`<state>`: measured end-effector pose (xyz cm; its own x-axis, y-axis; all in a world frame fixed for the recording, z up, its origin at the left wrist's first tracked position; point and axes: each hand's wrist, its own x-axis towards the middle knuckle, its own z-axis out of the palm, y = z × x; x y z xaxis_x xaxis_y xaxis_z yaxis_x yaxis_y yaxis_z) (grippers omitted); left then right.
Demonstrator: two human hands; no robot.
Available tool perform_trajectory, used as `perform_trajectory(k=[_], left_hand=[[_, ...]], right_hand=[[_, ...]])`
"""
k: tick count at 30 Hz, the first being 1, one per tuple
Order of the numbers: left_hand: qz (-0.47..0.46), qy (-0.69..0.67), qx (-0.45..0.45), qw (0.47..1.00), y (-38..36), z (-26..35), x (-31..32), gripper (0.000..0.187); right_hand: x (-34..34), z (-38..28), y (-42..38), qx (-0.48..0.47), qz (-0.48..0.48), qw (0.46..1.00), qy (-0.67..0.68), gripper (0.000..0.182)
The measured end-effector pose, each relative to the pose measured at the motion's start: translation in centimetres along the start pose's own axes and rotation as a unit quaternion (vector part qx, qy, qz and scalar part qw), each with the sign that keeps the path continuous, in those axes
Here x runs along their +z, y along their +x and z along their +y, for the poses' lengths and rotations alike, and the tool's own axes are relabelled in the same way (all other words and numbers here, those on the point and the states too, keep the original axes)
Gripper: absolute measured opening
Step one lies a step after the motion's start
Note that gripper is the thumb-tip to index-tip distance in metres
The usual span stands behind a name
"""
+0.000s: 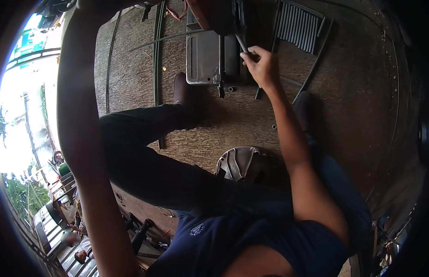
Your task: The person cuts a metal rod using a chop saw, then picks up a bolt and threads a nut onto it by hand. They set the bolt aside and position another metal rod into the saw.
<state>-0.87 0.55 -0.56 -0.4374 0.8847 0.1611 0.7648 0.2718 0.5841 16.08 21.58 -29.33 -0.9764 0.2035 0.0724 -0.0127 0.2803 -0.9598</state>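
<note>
My right hand (261, 67) is closed around a thin grey metal rod (241, 43). The rod's upper end meets the dark underside of a machine with a reddish-brown part (199, 14). Below that part is the machine's grey metal base plate (200, 57), with a clamp-like fitting (219, 77) at its lower edge. My left arm reaches up the left side, and my left hand (101, 5) is at the top edge, dark and partly cut off; its fingers cannot be made out.
Long metal bars (157, 60) lie on the brown floor at the left. A slatted metal frame (297, 27) is at the upper right. A ribbed metal casing (237, 164) stands near my legs. Two people (85, 249) are in the distance at the lower left.
</note>
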Motion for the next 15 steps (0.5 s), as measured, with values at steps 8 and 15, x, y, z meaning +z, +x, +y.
perform_trajectory(k=[8, 15], left_hand=[[-0.026, -0.431, -0.093, 0.897, -0.5, 1.7, -0.1, 0.047], [0.044, -0.573, -0.198, 0.794, -0.5, 1.4, -0.2, 0.052]], right_hand=[[1.0, 0.5, 0.2, -0.164, 0.059, 0.970, -0.171, 0.014], [0.7, -0.3, -0.2, -0.178, 0.047, 0.968, -0.169, 0.015]])
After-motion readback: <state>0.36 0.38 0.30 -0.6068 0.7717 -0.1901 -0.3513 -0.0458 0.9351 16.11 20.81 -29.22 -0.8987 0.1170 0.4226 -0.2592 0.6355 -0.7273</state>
